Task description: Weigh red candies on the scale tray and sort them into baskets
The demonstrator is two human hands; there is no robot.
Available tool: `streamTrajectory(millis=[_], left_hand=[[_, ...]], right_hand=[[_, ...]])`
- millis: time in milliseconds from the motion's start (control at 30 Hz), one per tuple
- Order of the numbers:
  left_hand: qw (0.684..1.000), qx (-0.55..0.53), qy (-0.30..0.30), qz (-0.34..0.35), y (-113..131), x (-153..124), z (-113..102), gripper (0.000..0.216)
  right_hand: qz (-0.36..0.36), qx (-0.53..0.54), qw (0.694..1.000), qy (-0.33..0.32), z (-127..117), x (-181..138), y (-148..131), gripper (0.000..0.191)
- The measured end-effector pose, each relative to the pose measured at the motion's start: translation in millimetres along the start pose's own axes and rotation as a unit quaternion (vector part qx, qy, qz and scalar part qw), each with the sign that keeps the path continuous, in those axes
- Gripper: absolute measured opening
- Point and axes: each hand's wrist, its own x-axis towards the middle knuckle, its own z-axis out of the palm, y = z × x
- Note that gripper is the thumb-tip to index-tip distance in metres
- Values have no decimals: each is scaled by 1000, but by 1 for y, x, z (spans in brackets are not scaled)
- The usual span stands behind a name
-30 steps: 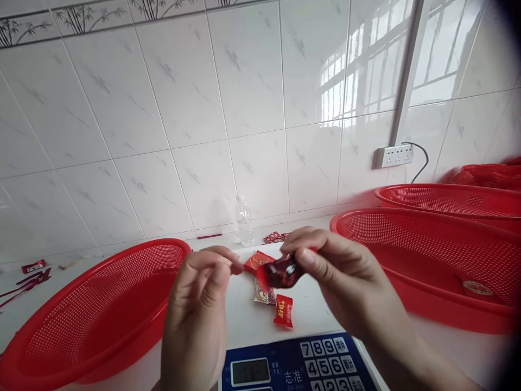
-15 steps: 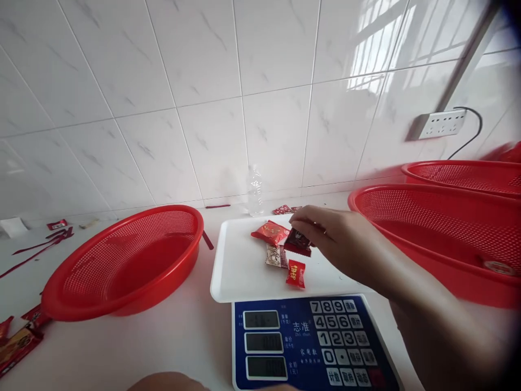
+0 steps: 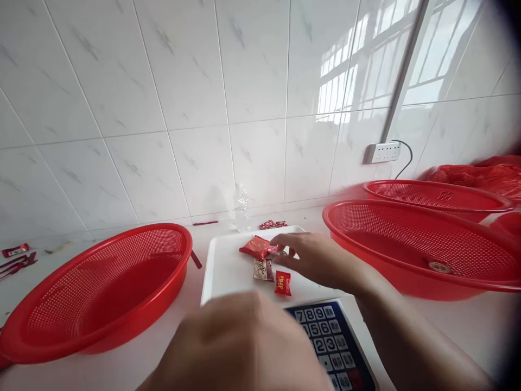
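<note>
My right hand (image 3: 303,255) reaches over the white scale tray (image 3: 222,274), fingers apart. Its fingertips are beside a larger red packet (image 3: 255,247) and over a small pinkish-red wrapper (image 3: 277,250), partly covered. Just in front lie a cream and brown packet (image 3: 263,270) and a small red candy packet (image 3: 283,283) with yellow characters. In the foreground my left hand (image 3: 244,342) is blurred, with its back towards me and its fingers hidden. It covers the displays of the blue scale keypad panel (image 3: 325,343). The dark red packet is not visible.
A red mesh basket (image 3: 185,266) stands left of the scale. Two more baskets, one nearer (image 3: 407,282) and one behind (image 3: 431,207), are on the right. A clear plastic bottle (image 3: 241,209) and red wrappers (image 3: 272,224) lie behind the tray. A power strip (image 3: 383,152) is on the wall.
My right hand no longer shows the dark red packet it held, and its fingers have spread. My left hand has risen into the foreground over the scale. The view has shifted.
</note>
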Motion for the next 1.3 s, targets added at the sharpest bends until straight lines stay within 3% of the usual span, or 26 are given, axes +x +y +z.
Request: streamTrajectory(millis=[67, 200, 300, 400, 600, 700, 800, 900, 1033, 1300], left_hand=[[999, 16, -40, 17, 2, 14, -1, 16], [961, 185, -190, -78, -32, 41, 11, 26], [948, 180, -247, -84, -55, 47, 20, 30], [948, 144, -269, -92, -57, 46, 23, 28], [936, 143, -283, -153, -44, 48, 22, 40], [930, 179, -283, -150, -40, 48, 21, 30], [917, 241, -279, -152, -34, 47, 20, 26], [905, 286, -268, -166, -30, 47, 19, 38], [897, 319, -255, -168, -33, 46, 19, 30], [912, 332, -173, -170, -41, 48, 18, 27]], right_hand=[[-20, 3, 1000, -22, 1, -1, 2, 18], [-47, 8, 998, -41, 15, 7, 11, 27], [-78, 21, 995, -62, 26, 15, 18, 36], [-96, 28, 992, -76, 30, 18, 22, 39], [-115, 32, 987, -109, 31, 19, 23, 51], [-121, 22, 984, -126, 34, 19, 22, 58], [-122, 12, 985, -121, 36, 20, 20, 44], [-109, 1, 990, -90, 37, 20, 16, 28], [-102, -20, 993, -47, 41, 24, 12, 21], [-51, 19, 995, 87, 39, 29, 11, 22]])
